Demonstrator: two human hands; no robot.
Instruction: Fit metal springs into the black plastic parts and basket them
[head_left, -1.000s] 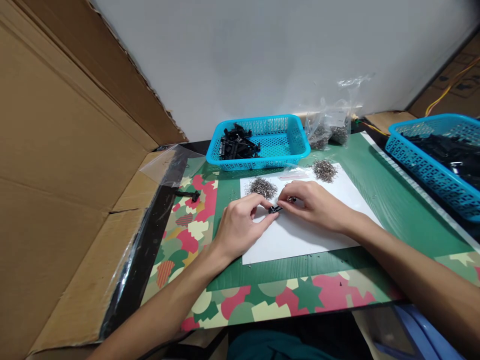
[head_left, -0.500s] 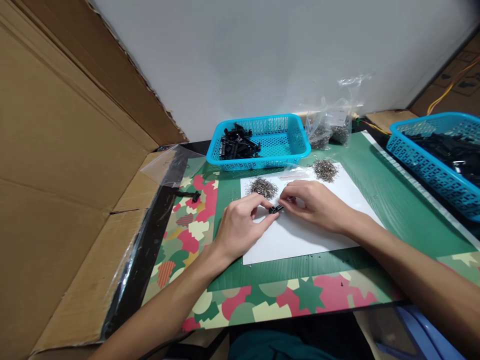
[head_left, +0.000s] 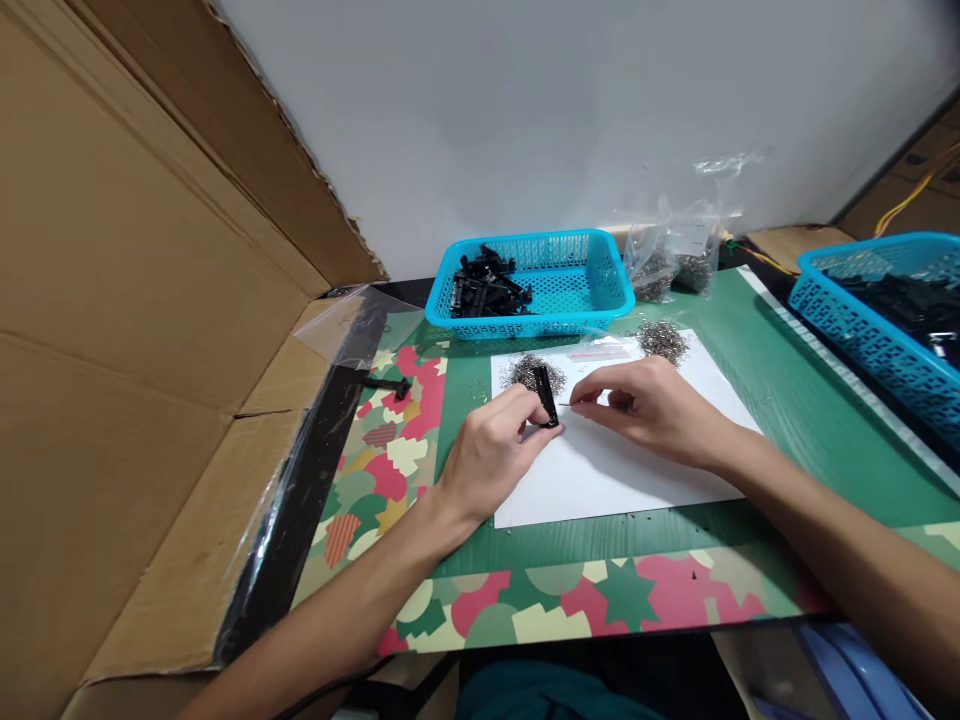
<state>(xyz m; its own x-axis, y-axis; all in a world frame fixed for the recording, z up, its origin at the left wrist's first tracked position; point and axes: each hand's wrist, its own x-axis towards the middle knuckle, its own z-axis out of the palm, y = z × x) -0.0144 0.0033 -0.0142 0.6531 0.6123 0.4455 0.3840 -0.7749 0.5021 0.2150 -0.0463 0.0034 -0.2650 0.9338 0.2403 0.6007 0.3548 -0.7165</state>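
Left hand (head_left: 499, 438): grips an elongated black plastic part (head_left: 547, 395) over the white rectangular paper sheet (head_left: 622, 470) on the green-covered tabletop (head_left: 810, 440). Right hand (head_left: 652, 405), at the part's 3 o'clock: pinches a thin grey metallic piece (head_left: 564, 404). Blue perforated plastic basket (head_left: 529, 327): at the part's 12 o'clock.

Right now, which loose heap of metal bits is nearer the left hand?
The left heap, partly behind the black piece in the left hand; the other heap lies farther right, beyond the right hand.
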